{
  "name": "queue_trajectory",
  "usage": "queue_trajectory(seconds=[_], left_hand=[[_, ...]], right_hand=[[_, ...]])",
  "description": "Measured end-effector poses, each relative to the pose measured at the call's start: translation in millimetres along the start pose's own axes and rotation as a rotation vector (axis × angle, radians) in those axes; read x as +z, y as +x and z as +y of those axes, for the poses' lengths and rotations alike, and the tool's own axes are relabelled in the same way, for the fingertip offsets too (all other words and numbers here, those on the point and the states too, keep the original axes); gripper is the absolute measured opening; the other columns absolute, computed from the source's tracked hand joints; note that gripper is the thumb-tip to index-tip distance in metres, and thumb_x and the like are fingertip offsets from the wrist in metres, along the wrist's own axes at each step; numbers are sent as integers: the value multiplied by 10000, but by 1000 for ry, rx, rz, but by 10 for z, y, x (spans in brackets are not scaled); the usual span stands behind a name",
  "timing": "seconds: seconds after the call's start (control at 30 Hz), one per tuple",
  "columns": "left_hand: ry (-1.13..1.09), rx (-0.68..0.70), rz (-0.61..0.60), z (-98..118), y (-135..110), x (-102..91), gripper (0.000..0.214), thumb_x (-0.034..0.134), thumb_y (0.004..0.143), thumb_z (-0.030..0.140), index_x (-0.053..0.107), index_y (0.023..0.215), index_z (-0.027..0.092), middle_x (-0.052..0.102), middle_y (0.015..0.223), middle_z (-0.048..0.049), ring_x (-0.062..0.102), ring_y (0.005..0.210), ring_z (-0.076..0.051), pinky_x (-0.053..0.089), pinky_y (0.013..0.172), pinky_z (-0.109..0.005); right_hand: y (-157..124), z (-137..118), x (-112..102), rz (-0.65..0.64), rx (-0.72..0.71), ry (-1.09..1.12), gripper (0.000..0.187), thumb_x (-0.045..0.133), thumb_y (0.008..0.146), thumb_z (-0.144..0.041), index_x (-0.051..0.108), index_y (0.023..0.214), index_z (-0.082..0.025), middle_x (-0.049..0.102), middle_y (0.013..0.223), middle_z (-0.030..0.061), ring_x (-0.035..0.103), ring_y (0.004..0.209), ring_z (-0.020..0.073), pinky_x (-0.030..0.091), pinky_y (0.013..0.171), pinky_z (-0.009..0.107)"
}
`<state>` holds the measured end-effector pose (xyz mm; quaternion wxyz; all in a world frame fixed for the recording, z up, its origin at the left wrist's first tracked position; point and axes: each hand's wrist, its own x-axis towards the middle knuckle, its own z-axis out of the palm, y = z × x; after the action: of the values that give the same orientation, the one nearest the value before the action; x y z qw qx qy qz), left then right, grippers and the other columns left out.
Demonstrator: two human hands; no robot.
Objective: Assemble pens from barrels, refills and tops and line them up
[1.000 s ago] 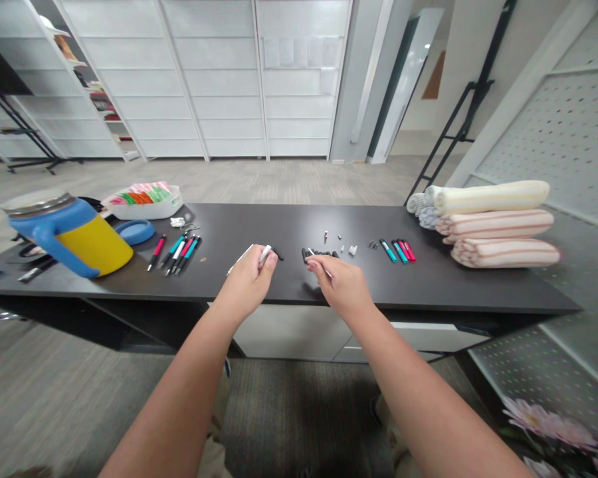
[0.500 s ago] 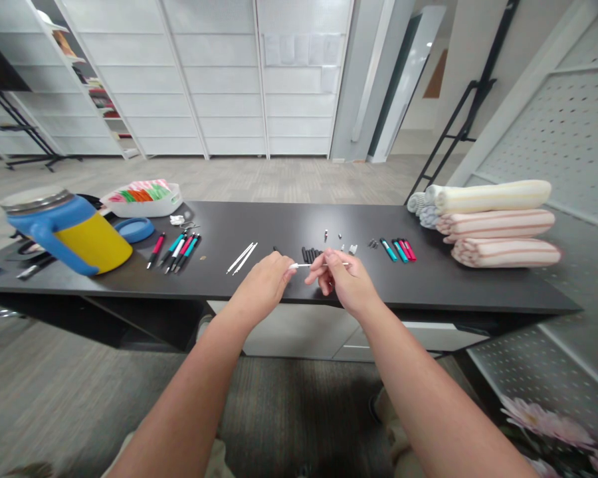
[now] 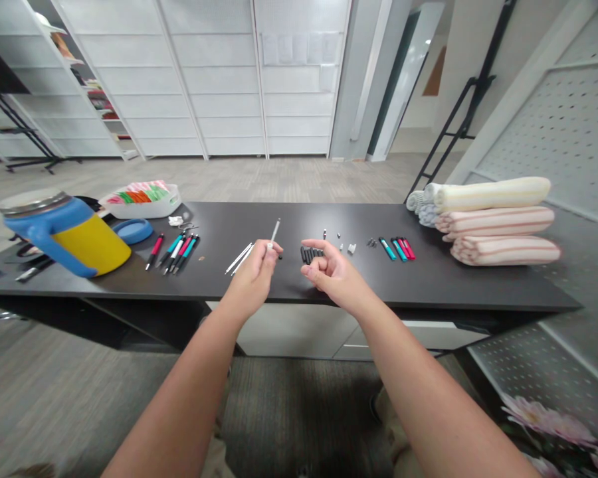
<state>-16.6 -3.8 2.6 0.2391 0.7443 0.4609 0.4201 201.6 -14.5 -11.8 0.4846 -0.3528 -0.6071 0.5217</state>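
Note:
Between the thumb and fingers of my left hand (image 3: 253,273) is a slim white pen refill (image 3: 276,230), tilted up and away from me; its lower end is hidden in the grip. My right hand (image 3: 333,267) hovers over the front of the desk, its index finger stretched out and the other fingers loosely curled, with nothing visible in it. Just behind it lies a row of short black pen grips (image 3: 309,253). Loose white refills (image 3: 238,259) rest left of my left hand. Small metal tips (image 3: 325,234) and white bits (image 3: 351,249) lie beyond my right hand.
Turquoise and red pen barrels (image 3: 399,249) and dark springs (image 3: 372,243) lie to the right, before rolled towels (image 3: 503,226). Leftward are whole pens (image 3: 179,253), a blue lid (image 3: 133,231), a blue-yellow jug (image 3: 74,236) and a white basket (image 3: 144,207). The dark desk (image 3: 219,219) carries everything.
My hands have moved apart. The right hand has let go of the white refill, which has swung from lying level between both hands to pointing upward in my left hand.

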Motion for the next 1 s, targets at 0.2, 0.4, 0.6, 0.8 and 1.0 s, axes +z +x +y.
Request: queue_trajectory(seconds=[0.2,0.4,0.6,0.8,1.0], left_hand=[[301,-274,140,-95,62,-267,346,655,921,553,691,918,208,613,682,21,554,647,-164,401,637,-266],[451,-279,-68,-186,98,-247,334,778,843,471,758,1058,217,753,849,-46,672,769,-226,432,688,-294],[586,-254,-192,-186,159,-194,248,653,952,451,777,1057,263,791,945,-70,709,878,-262,418,724,-305],[654,-249,-176,-182,145,-180,261,613,976,455,760,1055,254,789,935,-90,711,862,-282,413,701,-312],[339,-84,-80,-53,59,-127,288,627,977,465,736,1129,245,779,934,-27,693,802,-207,464,742,-286]], right_hand=[[-7,-16,5,21,-19,-166,439,723,921,-555,670,1196,-217,473,661,-75,414,579,112,338,566,259],[-13,-29,16,20,4,-226,382,710,927,-544,704,1111,-209,458,643,-68,385,572,108,321,553,253],[-20,-45,19,25,7,-268,357,702,926,-538,722,1071,-212,449,629,-65,381,572,110,332,553,253],[7,31,-5,24,-7,-260,376,679,937,-571,727,1061,-219,559,724,-29,441,613,123,380,575,264],[55,17,20,127,58,-312,395,667,925,-577,729,1001,-195,644,742,-6,497,606,128,399,571,264]])
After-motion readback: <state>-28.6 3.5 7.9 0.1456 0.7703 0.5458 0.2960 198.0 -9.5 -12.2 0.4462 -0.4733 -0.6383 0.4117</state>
